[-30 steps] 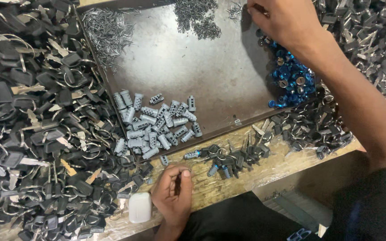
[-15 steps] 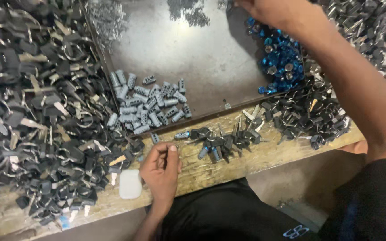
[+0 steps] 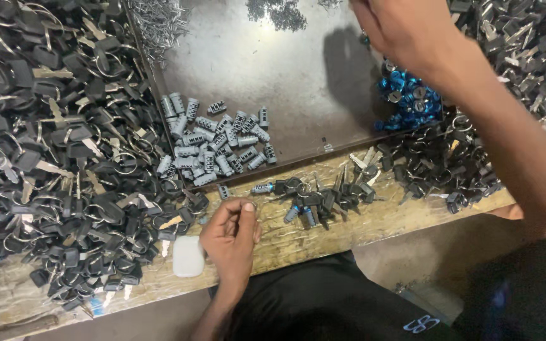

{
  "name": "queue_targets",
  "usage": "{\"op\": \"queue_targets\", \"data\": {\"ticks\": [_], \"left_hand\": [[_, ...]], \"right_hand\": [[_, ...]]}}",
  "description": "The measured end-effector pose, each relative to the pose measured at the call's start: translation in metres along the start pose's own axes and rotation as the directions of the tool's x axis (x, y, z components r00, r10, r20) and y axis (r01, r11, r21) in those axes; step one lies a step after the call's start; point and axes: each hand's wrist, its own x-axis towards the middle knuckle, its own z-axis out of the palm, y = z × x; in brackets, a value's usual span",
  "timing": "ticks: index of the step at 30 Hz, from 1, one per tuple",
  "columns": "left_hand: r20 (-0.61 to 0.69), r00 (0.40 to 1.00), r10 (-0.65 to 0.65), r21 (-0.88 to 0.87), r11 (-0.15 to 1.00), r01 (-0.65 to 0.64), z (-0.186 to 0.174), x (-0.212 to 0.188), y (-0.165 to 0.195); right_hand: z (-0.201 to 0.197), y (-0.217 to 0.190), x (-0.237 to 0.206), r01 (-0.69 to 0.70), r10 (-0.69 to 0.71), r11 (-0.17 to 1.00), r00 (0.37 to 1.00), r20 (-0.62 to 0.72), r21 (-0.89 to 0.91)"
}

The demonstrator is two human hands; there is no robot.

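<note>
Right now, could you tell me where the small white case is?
In the head view, the small white case lies on the wooden bench's near edge, just left of the left hand, beside the black key pile.

Two bare hands and forearms show, with no gloves, rings, watch or bracelets on either. The left hand [image 3: 232, 235] sits at the lower middle of the frame, its short-trimmed thumbnail plain to see, the wrist uncovered down to the bottom edge. The right hand [image 3: 406, 31] is at the top right, its long forearm bare as far as the right edge, with no sleeve in sight. Dark, almost black clothing fills the lower right, with a small pale marking near the bottom edge
</note>
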Motion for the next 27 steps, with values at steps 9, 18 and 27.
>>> {"op": "queue_targets", "data": {"ticks": [9,18,27], "left_hand": [[0.382,0.918,-0.110,-0.282,0.932,0.229,0.038,-0.029,0.013],[0.352,0.935,-0.042,-0.336,0.927,0.168,0.044,-0.038,0.019],[0.364,0.931,-0.015,-0.294,0.947,0.130,0.035,-0.049,0.013]], "right_hand": [[-0.088,-0.242,-0.095,-0.305,0.502,0.583,0.864,-0.039,0.753],[-0.065,-0.281,-0.103,-0.317,0.496,0.752,0.850,-0.180,0.578],[-0.070,-0.293,-0.096,-0.325,0.542,0.772,0.786,-0.298,0.546]]}}
